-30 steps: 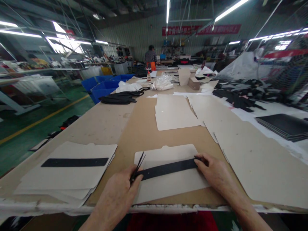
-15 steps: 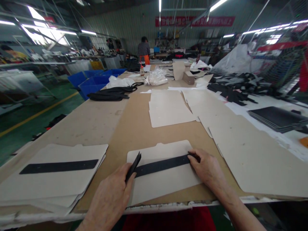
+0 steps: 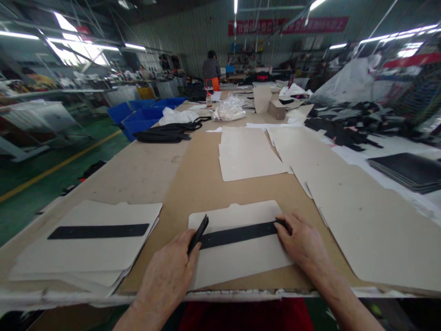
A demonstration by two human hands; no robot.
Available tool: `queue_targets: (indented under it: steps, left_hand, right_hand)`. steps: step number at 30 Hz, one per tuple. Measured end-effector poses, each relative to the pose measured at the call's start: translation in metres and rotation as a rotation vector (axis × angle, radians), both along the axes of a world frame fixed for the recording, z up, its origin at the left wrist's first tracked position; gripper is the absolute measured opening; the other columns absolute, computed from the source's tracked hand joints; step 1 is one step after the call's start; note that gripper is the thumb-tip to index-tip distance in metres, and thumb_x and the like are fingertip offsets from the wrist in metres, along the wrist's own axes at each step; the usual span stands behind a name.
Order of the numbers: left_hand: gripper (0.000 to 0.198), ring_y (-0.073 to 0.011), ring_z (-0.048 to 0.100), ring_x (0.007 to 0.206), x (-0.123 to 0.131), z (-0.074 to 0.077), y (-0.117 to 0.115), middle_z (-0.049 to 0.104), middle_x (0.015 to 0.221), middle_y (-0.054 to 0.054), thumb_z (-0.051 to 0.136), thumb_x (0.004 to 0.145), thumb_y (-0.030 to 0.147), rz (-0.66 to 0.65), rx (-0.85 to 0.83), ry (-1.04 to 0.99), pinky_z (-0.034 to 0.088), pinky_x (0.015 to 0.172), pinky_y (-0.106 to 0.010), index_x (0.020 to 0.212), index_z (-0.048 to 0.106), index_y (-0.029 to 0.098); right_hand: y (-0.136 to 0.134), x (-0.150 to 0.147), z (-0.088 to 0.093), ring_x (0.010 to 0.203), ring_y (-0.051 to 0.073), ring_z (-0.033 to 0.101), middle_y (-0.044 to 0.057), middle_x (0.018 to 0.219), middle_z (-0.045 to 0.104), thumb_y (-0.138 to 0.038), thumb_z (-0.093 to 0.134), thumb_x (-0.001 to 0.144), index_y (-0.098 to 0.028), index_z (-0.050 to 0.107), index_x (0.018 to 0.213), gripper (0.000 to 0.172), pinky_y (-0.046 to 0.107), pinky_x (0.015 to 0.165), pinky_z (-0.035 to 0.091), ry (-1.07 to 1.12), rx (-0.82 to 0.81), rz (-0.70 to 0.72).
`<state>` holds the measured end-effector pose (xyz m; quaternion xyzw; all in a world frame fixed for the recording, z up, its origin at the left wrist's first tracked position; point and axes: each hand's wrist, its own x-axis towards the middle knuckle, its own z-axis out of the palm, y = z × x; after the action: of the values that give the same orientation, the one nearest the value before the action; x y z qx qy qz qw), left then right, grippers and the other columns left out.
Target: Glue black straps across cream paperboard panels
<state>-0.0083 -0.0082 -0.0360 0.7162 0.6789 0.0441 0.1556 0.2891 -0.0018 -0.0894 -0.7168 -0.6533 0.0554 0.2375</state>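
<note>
two hands on a black strip (image 3: 237, 235).
left hand (image 3: 168, 276) pinches its lifted end; right hand (image 3: 303, 243) pins the other, fingers flat, to a card (image 3: 241, 266) (so it lies straight).

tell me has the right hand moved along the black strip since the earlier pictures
No. The right hand still presses the right end of the black strip, beside the right edge of the white board, as before.

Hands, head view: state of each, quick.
Left hand: closed, pinching the raised left end of the black strip.
Right hand: on the strip's right end; grip cannot be told.
</note>
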Motion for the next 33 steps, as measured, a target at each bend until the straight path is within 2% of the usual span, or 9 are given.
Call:
queue_targets:
  steps: [4, 7, 9, 14, 18, 25, 33]
  left_hand:
    - [0.032, -0.0206, 0.064, 0.103, -0.004, 0.013, -0.02, 0.066, 0.113, -0.004, 0.041, 0.089, 0.018, -0.122, -0.003, -0.177, 0.047, 0.095, -0.033, 0.113, 0.059, 0.027]
    - [0.055, -0.0169, 0.062, 0.101, -0.007, 0.022, -0.034, 0.064, 0.111, 0.0, 0.045, 0.071, 0.002, -0.232, -0.076, -0.246, 0.047, 0.092, -0.028, 0.115, 0.06, 0.032]
    - [0.062, -0.0159, 0.062, 0.101, -0.009, 0.024, -0.038, 0.064, 0.11, 0.001, 0.045, 0.067, -0.001, -0.24, -0.094, -0.264, 0.047, 0.091, -0.026, 0.116, 0.06, 0.033]
    - [0.04, -0.0188, 0.063, 0.1, -0.006, 0.015, -0.023, 0.065, 0.109, -0.003, 0.044, 0.084, 0.009, -0.099, -0.014, -0.18, 0.047, 0.093, -0.031, 0.116, 0.06, 0.027]
    - [0.027, -0.0228, 0.065, 0.1, 0.0, 0.005, -0.007, 0.067, 0.103, -0.007, 0.043, 0.091, 0.018, -0.036, -0.001, -0.051, 0.048, 0.092, -0.035, 0.11, 0.061, 0.022]
    - [0.022, -0.0246, 0.067, 0.098, -0.001, -0.004, 0.001, 0.068, 0.101, -0.007, 0.044, 0.091, 0.023, -0.031, 0.029, 0.011, 0.05, 0.088, -0.036, 0.106, 0.061, 0.023]
    - [0.023, -0.0246, 0.068, 0.096, -0.001, -0.004, 0.001, 0.068, 0.1, -0.006, 0.045, 0.09, 0.023, -0.04, 0.022, 0.018, 0.051, 0.087, -0.036, 0.106, 0.062, 0.024]
  right_hand:
    - [-0.003, 0.002, -0.005, 0.077, 0.019, 0.064, 0.005, 0.099, 0.064, -0.033, 0.045, 0.093, -0.024, 0.066, 0.094, 0.022, 0.032, 0.068, 0.048, -0.036, 0.043, 0.051]
    - [-0.003, 0.004, -0.01, 0.075, 0.021, 0.063, 0.004, 0.092, 0.065, -0.034, 0.043, 0.093, -0.025, 0.064, 0.091, 0.023, 0.033, 0.066, 0.047, -0.052, 0.07, 0.091]
    - [-0.003, 0.006, -0.014, 0.075, 0.021, 0.063, 0.004, 0.092, 0.066, -0.035, 0.042, 0.094, -0.025, 0.063, 0.09, 0.023, 0.034, 0.065, 0.046, -0.068, 0.086, 0.096]
    - [-0.002, 0.01, -0.02, 0.075, 0.022, 0.064, 0.003, 0.093, 0.066, -0.038, 0.042, 0.094, -0.026, 0.062, 0.092, 0.023, 0.035, 0.063, 0.046, -0.111, 0.104, 0.091]
    - [-0.001, 0.012, -0.024, 0.075, 0.021, 0.064, 0.004, 0.094, 0.067, -0.038, 0.042, 0.094, -0.025, 0.061, 0.092, 0.023, 0.034, 0.063, 0.045, -0.131, 0.108, 0.106]
    - [-0.001, 0.012, -0.026, 0.072, 0.02, 0.064, 0.002, 0.096, 0.066, -0.039, 0.041, 0.094, -0.026, 0.06, 0.092, 0.024, 0.033, 0.06, 0.044, -0.15, 0.082, 0.073]
    - [-0.001, 0.01, -0.02, 0.07, 0.02, 0.063, 0.002, 0.094, 0.066, -0.039, 0.04, 0.093, -0.026, 0.061, 0.09, 0.024, 0.034, 0.06, 0.044, -0.13, 0.042, 0.06]
